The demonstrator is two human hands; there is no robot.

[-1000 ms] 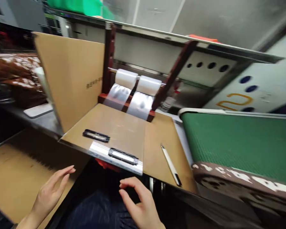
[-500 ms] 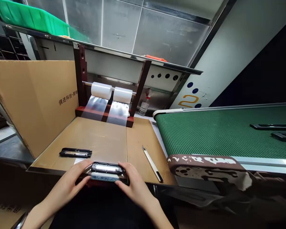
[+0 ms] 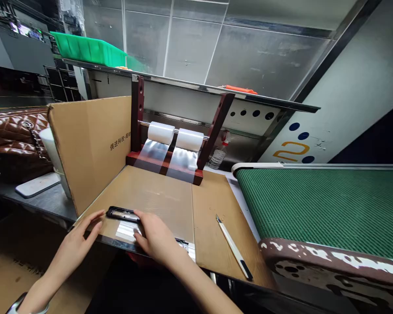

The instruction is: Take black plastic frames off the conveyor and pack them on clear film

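Note:
A narrow black plastic frame (image 3: 122,214) with a pale window lies on the cardboard near the front edge of the bench. My left hand (image 3: 80,240) is just off its left end, thumb and fingers apart and nothing in them. My right hand (image 3: 159,237) reaches to its right end, with the index fingertip at the frame and the thumb apart below. Under the frame's front side shows a white strip (image 3: 126,231). Another dark piece with a white part (image 3: 190,250) lies beyond my right wrist, mostly covered by that arm.
A white-handled craft knife (image 3: 234,248) lies to the right. Two rolls of clear film (image 3: 161,133) hang on a dark red stand (image 3: 198,178). A cardboard panel (image 3: 91,148) stands at left, and a green conveyor belt (image 3: 321,205) runs at right. A plastic bottle (image 3: 218,156) is behind.
Both hands have left the piece at the front edge and moved left to the other black frame. The view has swung left, bringing a brown quilted bag into sight.

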